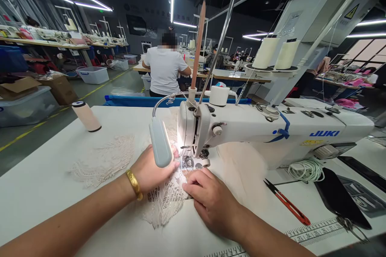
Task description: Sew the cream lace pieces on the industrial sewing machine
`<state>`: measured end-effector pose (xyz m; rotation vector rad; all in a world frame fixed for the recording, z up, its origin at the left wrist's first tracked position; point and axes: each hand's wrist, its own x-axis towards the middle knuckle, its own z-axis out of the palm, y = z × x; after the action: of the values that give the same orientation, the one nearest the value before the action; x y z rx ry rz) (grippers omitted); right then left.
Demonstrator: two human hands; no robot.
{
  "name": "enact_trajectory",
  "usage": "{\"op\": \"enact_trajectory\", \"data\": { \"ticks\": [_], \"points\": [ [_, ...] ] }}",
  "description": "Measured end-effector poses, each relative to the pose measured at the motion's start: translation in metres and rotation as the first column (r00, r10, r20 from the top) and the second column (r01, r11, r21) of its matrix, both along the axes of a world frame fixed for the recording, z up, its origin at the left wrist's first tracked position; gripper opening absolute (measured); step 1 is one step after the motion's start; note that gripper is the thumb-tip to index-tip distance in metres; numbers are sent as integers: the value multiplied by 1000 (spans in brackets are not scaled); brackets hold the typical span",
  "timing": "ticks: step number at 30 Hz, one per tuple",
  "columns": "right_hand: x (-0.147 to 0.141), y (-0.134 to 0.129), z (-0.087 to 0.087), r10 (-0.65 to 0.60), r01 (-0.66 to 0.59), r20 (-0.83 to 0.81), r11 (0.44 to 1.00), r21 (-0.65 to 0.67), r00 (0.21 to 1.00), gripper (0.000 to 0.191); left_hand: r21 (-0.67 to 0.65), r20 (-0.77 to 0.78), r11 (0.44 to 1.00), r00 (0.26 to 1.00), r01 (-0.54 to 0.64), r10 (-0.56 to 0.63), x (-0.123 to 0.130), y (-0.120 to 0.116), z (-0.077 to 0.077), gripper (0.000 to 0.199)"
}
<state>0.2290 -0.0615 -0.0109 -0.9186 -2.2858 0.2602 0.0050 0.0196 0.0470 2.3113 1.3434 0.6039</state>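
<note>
Table edge (59,139) well left of lace (164,204)

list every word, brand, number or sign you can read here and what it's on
"JUKI": blue letters on the sewing machine
"23", "24", "25": ruler strip on the tabletop
Lightning bolt in a yellow triangle, no readable words: warning sign, upper right
Too small or blurred to read: yellow sticker below the logo, lettering on the back wall

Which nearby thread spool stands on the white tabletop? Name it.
The dark-ended peach cylindrical spool, left of the white sewing machine; two cream conical spools sit on a raised stand.
</note>
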Motion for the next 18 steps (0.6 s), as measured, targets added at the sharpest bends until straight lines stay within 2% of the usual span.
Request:
{"op": "enact_trajectory", "data": {
  "ticks": [4,10,13,18],
  "points": [
    [0,-1,1,22,-22,-15,1000,2,1000,49,-37,11,999,1000,-16,17,5,-7,-13,13],
    [-1,-2,1,54,-53,-44,998,19,998,52,24,7,1000,1000,6,-6,4,-3,-26,11],
    [-1,-2,0,52,-51,-48,998,21,997,51,146,-37,988,998,47,-42,2,-5,-32,15],
    [-2,-2,1,47,-47,-44,999,8,998,49,341,-196,926,975,164,-101,2,-13,-37,32]
  ]
}}
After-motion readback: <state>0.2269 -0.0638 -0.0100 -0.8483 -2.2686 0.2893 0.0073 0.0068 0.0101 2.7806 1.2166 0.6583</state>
